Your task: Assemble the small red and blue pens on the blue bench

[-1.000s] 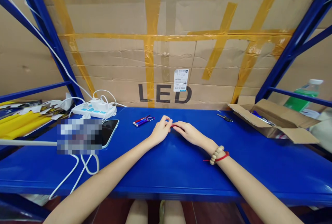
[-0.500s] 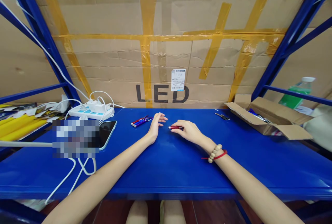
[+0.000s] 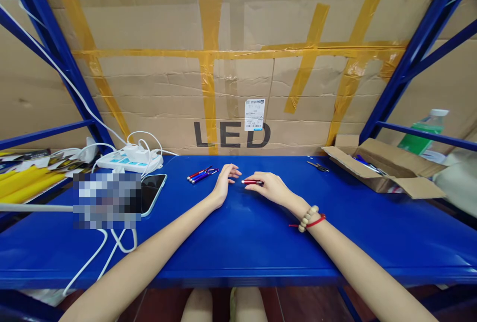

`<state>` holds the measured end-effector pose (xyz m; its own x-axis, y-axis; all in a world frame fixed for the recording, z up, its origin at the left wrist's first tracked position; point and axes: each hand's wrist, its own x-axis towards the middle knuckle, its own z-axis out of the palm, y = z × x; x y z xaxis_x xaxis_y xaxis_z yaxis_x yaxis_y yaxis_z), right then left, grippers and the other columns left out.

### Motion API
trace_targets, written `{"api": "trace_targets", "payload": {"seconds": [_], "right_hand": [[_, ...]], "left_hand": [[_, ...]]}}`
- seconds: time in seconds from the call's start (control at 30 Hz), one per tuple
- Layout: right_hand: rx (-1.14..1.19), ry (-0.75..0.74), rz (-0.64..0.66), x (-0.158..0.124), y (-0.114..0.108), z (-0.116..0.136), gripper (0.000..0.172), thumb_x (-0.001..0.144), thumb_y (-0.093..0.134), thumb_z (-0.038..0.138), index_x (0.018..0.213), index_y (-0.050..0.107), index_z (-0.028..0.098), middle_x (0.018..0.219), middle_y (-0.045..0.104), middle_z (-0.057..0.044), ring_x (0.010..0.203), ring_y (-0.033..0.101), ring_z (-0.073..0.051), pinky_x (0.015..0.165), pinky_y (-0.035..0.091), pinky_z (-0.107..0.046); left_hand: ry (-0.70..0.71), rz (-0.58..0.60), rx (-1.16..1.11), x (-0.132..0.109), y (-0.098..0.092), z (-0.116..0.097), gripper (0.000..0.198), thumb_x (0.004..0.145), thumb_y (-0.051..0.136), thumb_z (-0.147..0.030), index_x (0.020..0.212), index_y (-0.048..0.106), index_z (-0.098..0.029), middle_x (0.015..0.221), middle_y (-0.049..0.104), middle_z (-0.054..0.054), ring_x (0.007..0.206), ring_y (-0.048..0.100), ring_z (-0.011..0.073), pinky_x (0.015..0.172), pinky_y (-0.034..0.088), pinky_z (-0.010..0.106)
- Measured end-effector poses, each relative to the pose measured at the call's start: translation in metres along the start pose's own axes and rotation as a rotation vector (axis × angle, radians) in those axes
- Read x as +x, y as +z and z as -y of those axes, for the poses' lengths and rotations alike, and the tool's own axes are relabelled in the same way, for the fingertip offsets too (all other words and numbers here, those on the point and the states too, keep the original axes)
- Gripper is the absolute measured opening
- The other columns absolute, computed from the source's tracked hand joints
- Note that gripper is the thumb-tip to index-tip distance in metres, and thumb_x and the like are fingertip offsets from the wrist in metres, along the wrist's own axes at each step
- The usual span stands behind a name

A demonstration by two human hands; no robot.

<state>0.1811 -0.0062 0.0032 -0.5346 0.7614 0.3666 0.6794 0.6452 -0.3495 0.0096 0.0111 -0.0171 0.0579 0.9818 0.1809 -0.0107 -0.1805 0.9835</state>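
Note:
My right hand [image 3: 271, 187] is closed around a small red penlight [image 3: 250, 182]. Its silver end points left, toward my other hand, and the rest is partly covered by my fingers. My left hand [image 3: 224, 183] stands on its edge on the blue tabletop [image 3: 238, 242], fingers stretched out and nothing in it. A small gap separates it from the penlight's tip. Just left of that hand lie several similar penlights [image 3: 199, 175], red and blue, side by side with small clips at their right ends.
A phone [image 3: 152, 194] and a white power strip [image 3: 128, 162] with loose cables are on the left. Keys [image 3: 317, 166] lie at the back right, near an open cardboard box [image 3: 383, 163] holding pens or similar sticks. A large cardboard sheet [image 3: 167, 93] closes off the back.
Both hands and the red penlight hold nearly the same pose. The whole view has shifted very slightly.

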Motion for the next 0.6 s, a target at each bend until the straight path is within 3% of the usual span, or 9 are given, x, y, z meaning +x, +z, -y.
{"api": "trace_targets", "payload": {"seconds": [0.13, 0.37, 0.53, 0.6], "right_hand": [[-0.03, 0.019, -0.017, 0.0, -0.002, 0.001, 0.029, 0.087, 0.043, 0.042, 0.098, 0.065, 0.027, 0.099, 0.067, -0.001, 0.088, 0.061, -0.017, 0.076, 0.044, -0.026], [-0.086, 0.07, -0.028, 0.0, 0.0, -0.005, 0.031, 0.089, 0.039, 0.044, 0.098, 0.064, 0.028, 0.1, 0.067, -0.001, 0.09, 0.061, -0.018, 0.076, 0.044, -0.028], [-0.182, 0.206, -0.02, -0.002, 0.0, -0.021, 0.031, 0.09, 0.039, 0.038, 0.114, 0.056, 0.029, 0.112, 0.06, -0.004, 0.096, 0.058, -0.02, 0.073, 0.044, -0.028], [-0.241, 0.281, -0.011, -0.002, -0.002, -0.029, 0.032, 0.091, 0.037, 0.031, 0.119, 0.052, 0.027, 0.111, 0.059, -0.006, 0.096, 0.058, -0.021, 0.07, 0.044, -0.027]], "left_hand": [[0.028, -0.014, 0.046, 0.0, -0.002, -0.001, 0.026, 0.081, 0.033, -0.04, 0.085, 0.048, -0.02, 0.085, 0.062, 0.004, 0.082, 0.057, 0.0152, 0.07, 0.042, 0.026], [0.078, -0.111, 0.321, 0.0, -0.008, -0.009, 0.022, 0.083, 0.031, -0.033, 0.085, 0.048, -0.02, 0.089, 0.061, 0.004, 0.087, 0.055, 0.0171, 0.08, 0.041, 0.03], [0.16, -0.185, 1.125, -0.003, -0.023, -0.014, 0.026, 0.079, 0.04, -0.02, 0.102, 0.052, -0.015, 0.109, 0.053, 0.014, 0.108, 0.044, 0.0297, 0.092, 0.031, 0.042], [0.107, -0.229, 1.365, -0.004, -0.028, -0.015, 0.033, 0.079, 0.037, -0.015, 0.109, 0.05, -0.009, 0.116, 0.048, 0.02, 0.113, 0.039, 0.0342, 0.092, 0.029, 0.045]]}}
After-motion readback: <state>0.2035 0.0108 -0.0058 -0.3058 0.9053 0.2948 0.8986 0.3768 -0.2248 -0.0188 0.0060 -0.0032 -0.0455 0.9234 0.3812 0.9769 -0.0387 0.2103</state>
